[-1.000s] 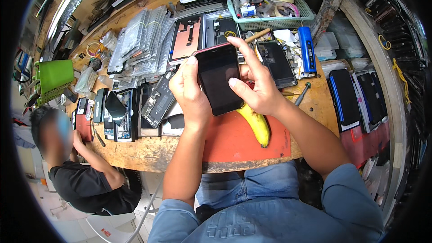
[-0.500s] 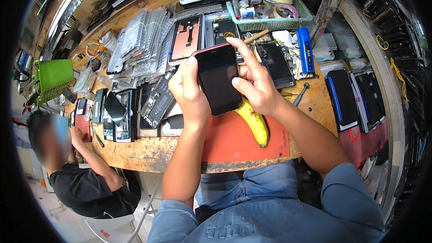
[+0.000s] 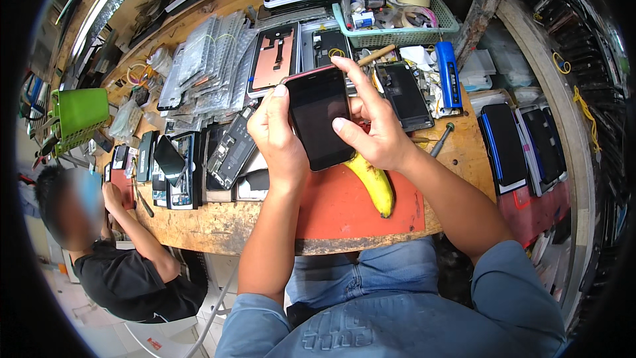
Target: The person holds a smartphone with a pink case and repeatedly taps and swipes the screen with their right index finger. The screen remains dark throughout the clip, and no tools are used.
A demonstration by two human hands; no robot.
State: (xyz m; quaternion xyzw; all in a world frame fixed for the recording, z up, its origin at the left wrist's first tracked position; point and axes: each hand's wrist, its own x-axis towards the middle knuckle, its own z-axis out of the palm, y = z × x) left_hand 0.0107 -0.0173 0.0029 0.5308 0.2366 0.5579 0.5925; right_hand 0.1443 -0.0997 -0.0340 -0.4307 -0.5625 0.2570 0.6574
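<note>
A smartphone (image 3: pixel 317 126) with a dark, unlit screen is held up over the bench between my two hands. My left hand (image 3: pixel 278 134) grips its left edge, thumb near the upper left corner. On the right side, my right hand (image 3: pixel 374 119) holds it too, the index finger at the top corner and the thumb resting on the glass. The phone's back is hidden. Below it a yellow banana (image 3: pixel 376 189) lies on a red mat (image 3: pixel 331 215), its upper end covered by the phone and my right hand.
Opened devices (image 3: pixel 230 151) and bubble-wrap sleeves (image 3: pixel 209 59) crowd the bench on the left. A green basket (image 3: pixel 397 36) of parts stands at the back. To the right are a blue tool (image 3: pixel 449 74) and a screwdriver (image 3: pixel 442 139). Another person (image 3: pixel 132 272) sits at the left.
My right thumb has shifted slightly left over the phone's screen. Otherwise the hands, phone and banana stay nearly as they were.
</note>
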